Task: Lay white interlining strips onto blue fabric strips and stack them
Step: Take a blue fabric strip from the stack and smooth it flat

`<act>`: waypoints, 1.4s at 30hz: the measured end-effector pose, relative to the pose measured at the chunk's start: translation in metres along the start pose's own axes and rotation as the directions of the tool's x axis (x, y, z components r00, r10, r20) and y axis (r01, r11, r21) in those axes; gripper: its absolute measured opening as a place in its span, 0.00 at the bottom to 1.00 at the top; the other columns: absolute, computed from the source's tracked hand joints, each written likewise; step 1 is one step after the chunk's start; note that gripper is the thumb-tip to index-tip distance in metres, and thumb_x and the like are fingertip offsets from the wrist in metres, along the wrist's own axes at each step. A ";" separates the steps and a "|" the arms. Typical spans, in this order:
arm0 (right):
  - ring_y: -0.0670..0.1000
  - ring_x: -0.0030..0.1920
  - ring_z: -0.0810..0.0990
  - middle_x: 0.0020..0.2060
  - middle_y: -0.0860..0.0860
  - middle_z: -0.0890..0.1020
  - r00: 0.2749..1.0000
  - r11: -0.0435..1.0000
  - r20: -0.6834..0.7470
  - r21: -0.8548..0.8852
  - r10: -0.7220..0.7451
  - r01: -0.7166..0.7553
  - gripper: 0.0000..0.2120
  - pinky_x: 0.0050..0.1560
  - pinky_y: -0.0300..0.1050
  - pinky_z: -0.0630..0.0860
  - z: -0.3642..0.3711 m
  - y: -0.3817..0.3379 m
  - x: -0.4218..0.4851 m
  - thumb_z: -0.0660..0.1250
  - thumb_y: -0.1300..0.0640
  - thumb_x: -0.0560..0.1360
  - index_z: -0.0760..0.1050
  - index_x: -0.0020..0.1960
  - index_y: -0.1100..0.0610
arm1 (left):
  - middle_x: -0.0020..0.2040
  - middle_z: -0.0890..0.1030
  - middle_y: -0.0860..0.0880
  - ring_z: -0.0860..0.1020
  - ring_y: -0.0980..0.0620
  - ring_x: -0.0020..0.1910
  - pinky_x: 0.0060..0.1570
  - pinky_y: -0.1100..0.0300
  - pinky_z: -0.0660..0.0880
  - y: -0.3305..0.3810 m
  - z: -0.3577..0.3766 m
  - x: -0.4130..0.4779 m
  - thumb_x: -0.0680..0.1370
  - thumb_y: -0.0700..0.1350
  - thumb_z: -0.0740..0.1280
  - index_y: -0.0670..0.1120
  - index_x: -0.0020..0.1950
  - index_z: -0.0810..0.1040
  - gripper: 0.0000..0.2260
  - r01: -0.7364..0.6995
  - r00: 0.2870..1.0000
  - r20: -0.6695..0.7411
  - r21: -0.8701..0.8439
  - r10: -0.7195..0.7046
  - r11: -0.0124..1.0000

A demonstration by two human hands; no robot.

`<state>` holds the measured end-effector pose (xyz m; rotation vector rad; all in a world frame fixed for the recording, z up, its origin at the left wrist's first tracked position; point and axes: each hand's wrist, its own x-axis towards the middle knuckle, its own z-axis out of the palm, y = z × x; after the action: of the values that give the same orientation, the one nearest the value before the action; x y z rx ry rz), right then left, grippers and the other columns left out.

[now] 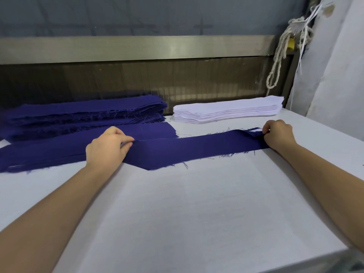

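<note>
White cloth covers the bench (197,209), which fills the lower half of my view. At upper left sits the tall pile of blue strips (84,113). Just right of it, toward upper right, is the lower pile of white strips (228,110). Along the left edge lies a flatter blue stack (39,154). Across the middle runs the one blue strip (197,148) I am working, its left end overlapping that stack. A sliver of white (254,130) shows at its right end, where the blue corner is turned back.

To do this well, I judge I should draw the strip taut between both ends, flatten that turned corner, and square its edges before settling it on the stack. The frayed threads could snag.

My left hand (108,148) sits knuckles-up at centre left, fingers pinched on the strip's far edge. My right hand (277,134), at the right, has its fingers curled and clamped on the folded end. Both forearms reach in from the bottom corners.
</note>
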<state>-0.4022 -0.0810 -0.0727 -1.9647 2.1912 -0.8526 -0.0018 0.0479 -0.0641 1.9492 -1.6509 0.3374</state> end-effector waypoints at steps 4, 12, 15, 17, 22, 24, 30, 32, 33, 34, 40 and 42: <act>0.65 0.59 0.67 0.56 0.63 0.72 1.000 1.000 -0.002 0.002 -0.003 0.003 0.12 0.52 0.48 0.65 0.000 0.000 0.000 0.56 0.72 0.72 0.73 0.46 0.59 | 0.53 0.76 0.52 0.76 0.48 0.49 0.37 0.55 0.68 -0.001 0.000 0.000 0.78 0.46 0.65 0.51 0.52 0.83 0.08 -0.016 0.999 -0.050 -0.013 0.015 1.000; 0.66 0.57 0.69 0.54 0.63 0.74 0.996 0.998 -0.089 0.049 -0.026 0.030 0.13 0.52 0.48 0.65 -0.001 -0.001 -0.001 0.56 0.73 0.70 0.76 0.47 0.64 | 0.45 0.79 0.50 0.74 0.50 0.44 0.44 0.57 0.68 -0.002 0.003 0.003 0.78 0.40 0.63 0.45 0.54 0.78 0.07 0.045 0.997 -0.048 -0.273 -0.061 0.961; 0.65 0.56 0.70 0.53 0.63 0.75 0.991 0.996 -0.126 0.068 -0.043 0.052 0.13 0.51 0.46 0.65 -0.001 -0.002 -0.001 0.56 0.74 0.70 0.76 0.45 0.64 | 0.45 0.78 0.48 0.74 0.48 0.45 0.46 0.57 0.67 -0.004 0.005 0.005 0.79 0.39 0.63 0.44 0.54 0.78 0.06 0.100 0.995 0.010 -0.350 -0.103 0.931; 0.65 0.56 0.70 0.53 0.62 0.75 0.988 0.995 -0.147 0.082 -0.050 0.062 0.14 0.51 0.45 0.65 -0.002 -0.002 -0.001 0.55 0.75 0.69 0.77 0.44 0.64 | 0.44 0.78 0.47 0.74 0.48 0.45 0.45 0.58 0.66 -0.005 0.005 0.006 0.79 0.38 0.63 0.44 0.53 0.77 0.06 0.114 0.993 0.040 -0.366 -0.107 0.923; 0.64 0.55 0.72 0.53 0.62 0.76 0.980 0.991 -0.184 0.093 -0.074 0.092 0.16 0.53 0.49 0.70 -0.004 -0.004 -0.002 0.56 0.77 0.68 0.78 0.45 0.64 | 0.43 0.77 0.46 0.73 0.47 0.42 0.42 0.58 0.65 -0.004 0.003 0.007 0.79 0.36 0.60 0.44 0.55 0.76 0.08 0.077 0.997 0.030 -0.375 -0.071 0.924; 0.63 0.56 0.72 0.53 0.62 0.76 0.973 0.986 -0.213 0.125 -0.083 0.112 0.17 0.53 0.49 0.70 -0.006 -0.005 -0.003 0.57 0.78 0.67 0.78 0.45 0.64 | 0.43 0.76 0.45 0.72 0.48 0.40 0.40 0.57 0.65 -0.003 0.002 0.007 0.80 0.35 0.59 0.45 0.56 0.75 0.09 0.065 0.998 0.014 -0.383 -0.064 0.921; 0.63 0.57 0.71 0.55 0.61 0.75 0.978 0.985 -0.196 0.140 -0.073 0.102 0.17 0.55 0.50 0.70 -0.007 -0.006 -0.004 0.56 0.78 0.67 0.78 0.44 0.62 | 0.46 0.76 0.46 0.71 0.48 0.42 0.41 0.57 0.64 -0.005 0.002 0.006 0.80 0.35 0.58 0.45 0.58 0.73 0.10 0.082 0.996 0.048 -0.325 -0.070 0.942; 0.63 0.58 0.71 0.56 0.61 0.74 0.985 0.990 -0.162 0.119 -0.060 0.080 0.17 0.56 0.51 0.70 -0.005 -0.005 -0.003 0.57 0.77 0.68 0.78 0.46 0.62 | 0.46 0.76 0.46 0.72 0.48 0.43 0.41 0.56 0.65 -0.007 0.004 0.007 0.80 0.36 0.59 0.45 0.59 0.72 0.10 0.092 0.995 0.070 -0.279 -0.075 0.956; 0.63 0.59 0.70 0.57 0.61 0.74 0.989 0.993 -0.135 0.094 -0.053 0.066 0.16 0.56 0.51 0.70 -0.003 -0.004 -0.001 0.57 0.76 0.69 0.78 0.47 0.62 | 0.46 0.76 0.47 0.72 0.48 0.43 0.41 0.56 0.65 -0.009 0.004 0.007 0.80 0.37 0.59 0.45 0.60 0.72 0.10 0.094 0.994 0.080 -0.252 -0.076 0.963; 0.63 0.60 0.69 0.58 0.62 0.73 0.994 0.997 -0.097 0.055 -0.041 0.047 0.16 0.56 0.51 0.69 -0.001 -0.003 -0.001 0.57 0.74 0.71 0.78 0.51 0.62 | 0.46 0.76 0.47 0.73 0.48 0.44 0.41 0.55 0.66 -0.010 0.004 0.007 0.80 0.38 0.59 0.45 0.61 0.71 0.10 0.095 0.993 0.090 -0.221 -0.077 0.971; 0.62 0.63 0.66 0.61 0.59 0.73 0.995 0.966 0.036 -0.243 0.096 -0.085 0.16 0.61 0.52 0.61 0.008 -0.001 0.002 0.57 0.53 0.80 0.71 0.64 0.56 | 0.55 0.77 0.45 0.74 0.42 0.56 0.49 0.50 0.71 -0.010 0.003 0.009 0.76 0.53 0.68 0.45 0.68 0.68 0.24 0.156 0.969 0.198 -0.042 -0.145 0.987; 0.62 0.63 0.66 0.60 0.59 0.73 0.994 0.956 0.033 -0.279 0.106 -0.093 0.16 0.61 0.52 0.60 0.009 -0.002 0.003 0.57 0.53 0.80 0.71 0.65 0.56 | 0.55 0.77 0.44 0.74 0.43 0.55 0.48 0.54 0.70 -0.008 0.004 0.010 0.75 0.51 0.70 0.45 0.69 0.68 0.25 0.167 0.964 0.222 -0.070 -0.148 0.983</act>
<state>-0.3973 -0.0874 -0.0782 -1.9400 2.4720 -0.5022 0.0073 0.0378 -0.0643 2.0933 -1.5977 -0.0100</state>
